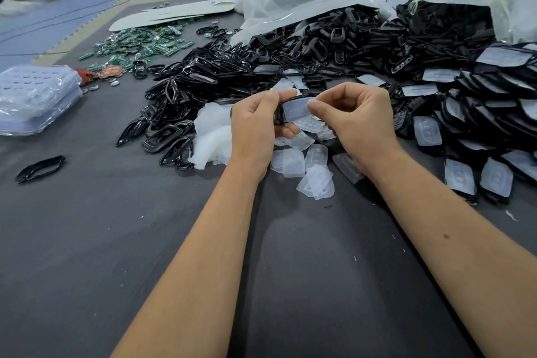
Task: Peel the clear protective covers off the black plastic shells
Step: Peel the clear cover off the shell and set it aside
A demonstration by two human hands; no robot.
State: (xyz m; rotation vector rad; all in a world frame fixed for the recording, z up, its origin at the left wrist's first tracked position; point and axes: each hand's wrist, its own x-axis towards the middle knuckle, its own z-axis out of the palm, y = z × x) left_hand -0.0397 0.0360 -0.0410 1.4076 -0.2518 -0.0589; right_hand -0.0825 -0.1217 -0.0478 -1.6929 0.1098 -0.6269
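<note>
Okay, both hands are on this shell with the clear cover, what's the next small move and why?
Probably pull the right hand away to peel the clear cover off, since its fingers already pinch the cover's edge while the left hand grips the black shell.

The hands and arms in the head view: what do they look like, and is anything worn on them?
The left hand and the right hand are bare, without gloves. No rings, watch or bracelet are visible. Both forearms are bare too, with no sleeves in view. The fingernails are short.
</note>
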